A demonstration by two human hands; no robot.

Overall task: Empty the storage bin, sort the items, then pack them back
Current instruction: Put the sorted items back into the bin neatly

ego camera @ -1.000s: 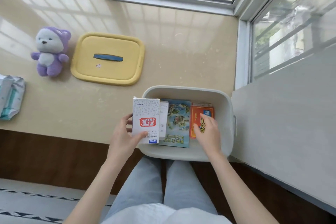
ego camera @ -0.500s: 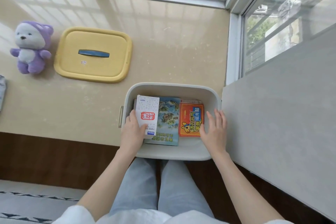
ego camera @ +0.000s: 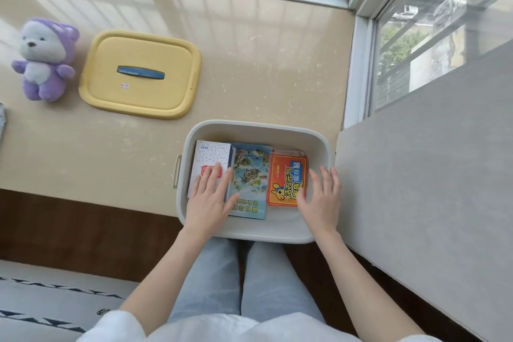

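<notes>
The left hand (ego camera: 206, 197) lies flat, fingers straight, on a white box (ego camera: 212, 155) in the bin (ego camera: 258, 126); the right hand (ego camera: 320, 203) lies likewise beside an orange packet (ego camera: 287, 175).

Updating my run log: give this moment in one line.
left hand on white box; right hand at orange pack; blue booklet between; yellow lid off

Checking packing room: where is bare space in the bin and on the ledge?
In the bin: a strip between orange pack and right wall, partly under the right hand; a band along the far wall. Ledge: a wide patch between yellow lid, window frame and bin. Crowded: bin's left, white box against blue booklet.
</notes>
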